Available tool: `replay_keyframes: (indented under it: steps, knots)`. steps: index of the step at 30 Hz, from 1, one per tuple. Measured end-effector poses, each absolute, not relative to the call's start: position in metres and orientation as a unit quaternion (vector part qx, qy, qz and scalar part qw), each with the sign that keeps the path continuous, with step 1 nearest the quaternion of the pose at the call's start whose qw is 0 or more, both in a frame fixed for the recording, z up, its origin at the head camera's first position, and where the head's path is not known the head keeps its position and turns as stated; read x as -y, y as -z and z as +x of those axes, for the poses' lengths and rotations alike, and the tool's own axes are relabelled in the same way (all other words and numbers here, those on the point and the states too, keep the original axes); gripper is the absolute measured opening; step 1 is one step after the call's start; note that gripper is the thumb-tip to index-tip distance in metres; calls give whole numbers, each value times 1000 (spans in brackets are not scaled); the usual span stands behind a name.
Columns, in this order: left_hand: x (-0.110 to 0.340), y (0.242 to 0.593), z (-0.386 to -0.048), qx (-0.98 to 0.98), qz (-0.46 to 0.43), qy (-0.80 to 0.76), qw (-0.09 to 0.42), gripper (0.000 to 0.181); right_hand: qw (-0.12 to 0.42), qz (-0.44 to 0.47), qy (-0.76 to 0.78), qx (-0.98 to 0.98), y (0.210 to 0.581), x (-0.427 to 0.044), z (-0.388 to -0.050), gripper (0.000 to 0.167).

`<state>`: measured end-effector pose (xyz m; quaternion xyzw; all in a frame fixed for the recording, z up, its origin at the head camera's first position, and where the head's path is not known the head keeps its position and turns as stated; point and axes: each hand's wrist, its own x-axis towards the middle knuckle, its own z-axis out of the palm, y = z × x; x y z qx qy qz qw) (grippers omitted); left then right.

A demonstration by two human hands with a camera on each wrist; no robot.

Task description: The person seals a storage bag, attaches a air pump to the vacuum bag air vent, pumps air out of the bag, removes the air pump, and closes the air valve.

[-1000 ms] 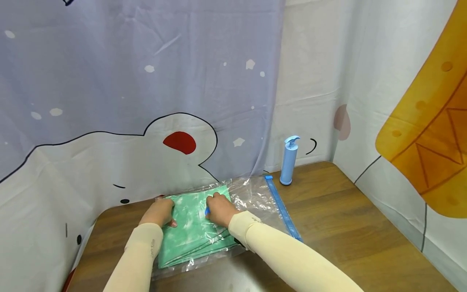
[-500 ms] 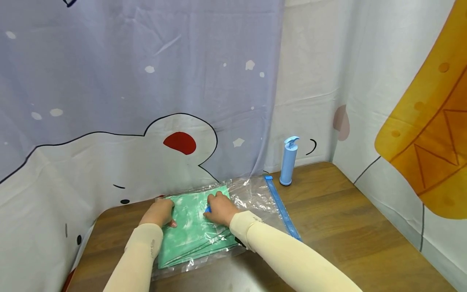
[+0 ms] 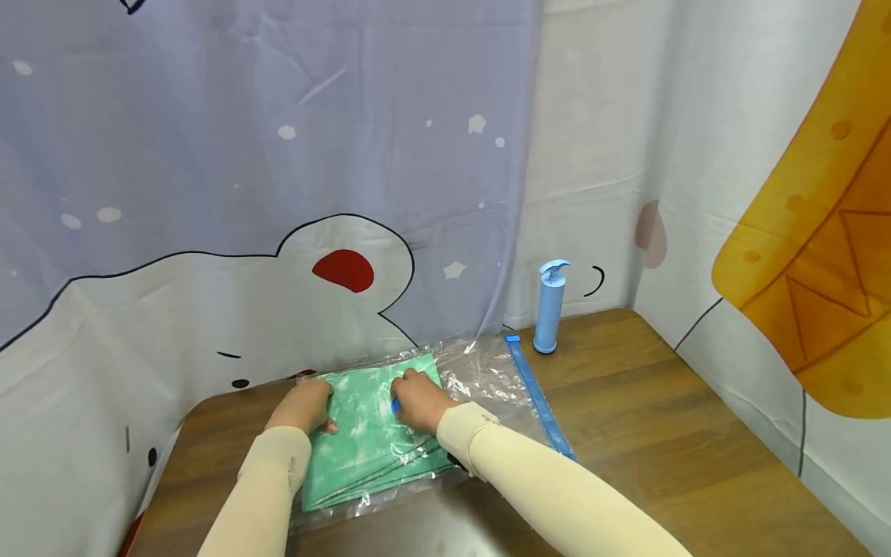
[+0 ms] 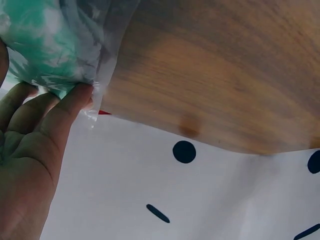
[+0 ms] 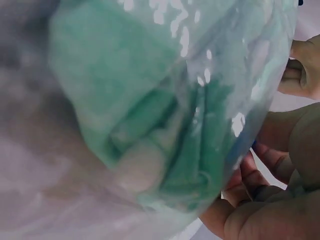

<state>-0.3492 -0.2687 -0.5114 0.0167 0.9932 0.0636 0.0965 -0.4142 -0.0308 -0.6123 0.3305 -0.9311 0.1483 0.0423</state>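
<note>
A clear plastic storage bag [image 3: 480, 379] with folded green-and-white cloth [image 3: 362, 418] inside lies flat on the table in the head view. My left hand [image 3: 306, 406] holds the bag's left end, thumb on top and fingers at its far edge. The left wrist view shows those fingers [image 4: 70, 107] against the plastic. Over the cloth, my right hand [image 3: 421, 398] grips a small blue cap-like piece [image 3: 395, 404] on the bag's upper face; the hand mostly hides it. In the right wrist view the curled right fingers [image 5: 250, 185] sit beside the bulging plastic.
A light blue hand pump [image 3: 550, 309] stands upright at the back of the wooden table [image 3: 626, 402]. Along the bag's right end runs a blue zip strip [image 3: 539, 398] with a slider [image 3: 512, 338] at its far end. A printed curtain [image 3: 209, 325] hangs behind the table.
The right fingers and thumb have shifted slightly around the blue piece, with the hand staying in the same place. My left hand and the bag look unmoved.
</note>
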Motion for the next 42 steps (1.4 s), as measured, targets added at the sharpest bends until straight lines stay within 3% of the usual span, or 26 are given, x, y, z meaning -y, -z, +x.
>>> replay_keyframes:
  steps: [8, 22, 33, 42]
  knots:
    - [270, 513, -351, -993, 17, -63, 96, 74, 34, 266, -220, 938, 598, 29, -404, 62]
    - [270, 511, -352, -994, 23, -49, 90, 70, 62, 302, -145, 940, 616, 31, -421, 25]
    - [278, 522, -359, -994, 26, -52, 89, 68, 56, 313, -141, 937, 614, 31, -416, 26]
    - [268, 508, -348, -995, 32, -48, 82, 65, 57, 320, -131, 936, 615, 32, -417, 30]
